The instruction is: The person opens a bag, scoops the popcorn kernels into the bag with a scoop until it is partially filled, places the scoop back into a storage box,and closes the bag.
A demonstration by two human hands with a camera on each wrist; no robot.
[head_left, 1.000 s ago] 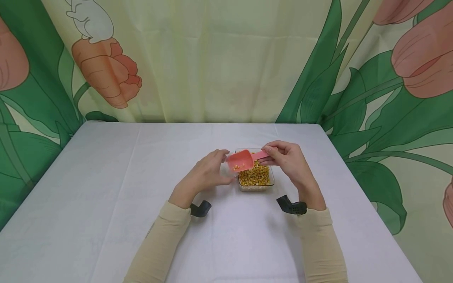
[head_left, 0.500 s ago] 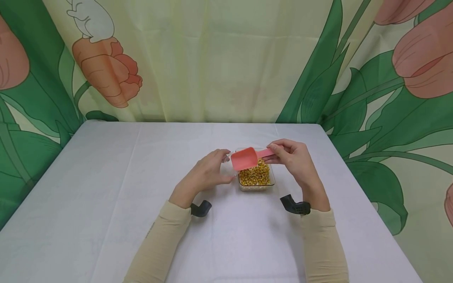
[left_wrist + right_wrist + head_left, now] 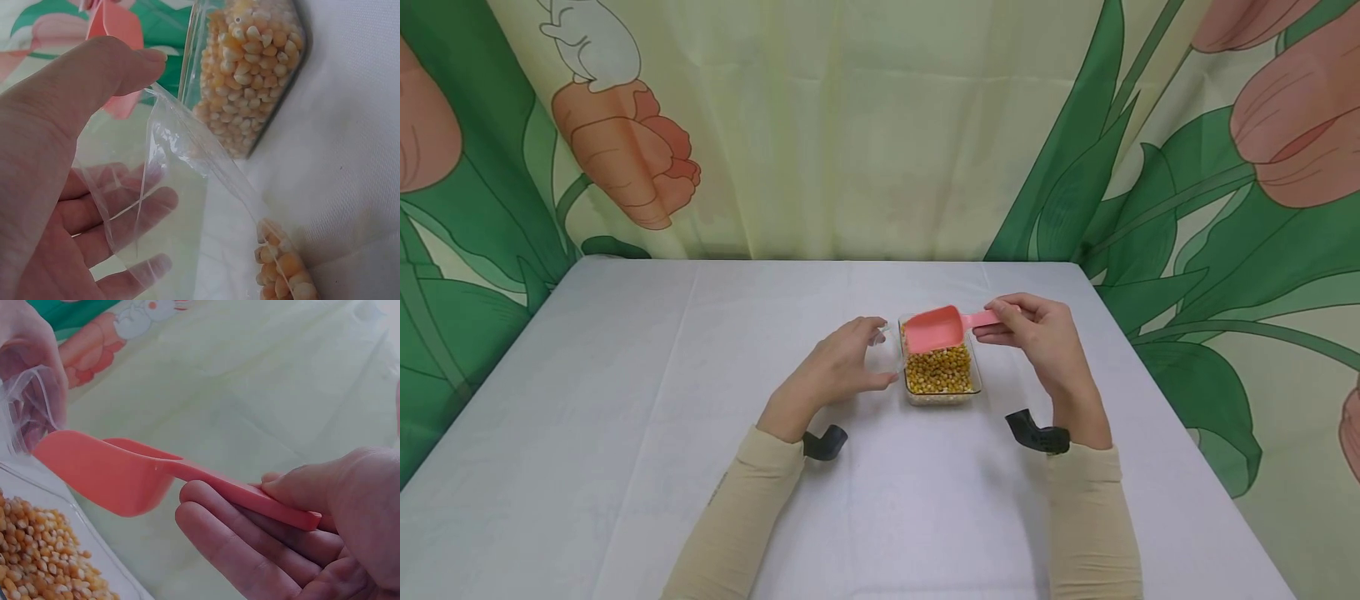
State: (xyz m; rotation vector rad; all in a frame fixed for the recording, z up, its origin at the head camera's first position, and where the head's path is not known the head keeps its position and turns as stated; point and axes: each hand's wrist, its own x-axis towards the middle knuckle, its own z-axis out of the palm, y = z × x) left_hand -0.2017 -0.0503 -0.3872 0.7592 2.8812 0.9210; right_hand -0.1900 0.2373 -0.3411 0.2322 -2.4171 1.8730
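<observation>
My right hand pinches the handle of a pink scoop between thumb and fingers. The scoop's bowl is tilted above a clear rectangular container full of yellow corn kernels. To the container's left, my left hand holds a clear plastic bag with its mouth spread between thumb and fingers. Corn kernels lie low in the bag, as the left wrist view shows. From the right wrist, the scoop's tip appears close to the bag and its inside is mostly hidden.
A white cloth covers the table, whose far edge meets a curtain printed with tulips, leaves and a rabbit on a carrot. Black wrist mounts sit on both forearms at the cuffs.
My right hand has moved the scoop rightward, from beside the left hand to over the container. A few kernels showed in the scoop at first; none show now. The left hand stays put.
</observation>
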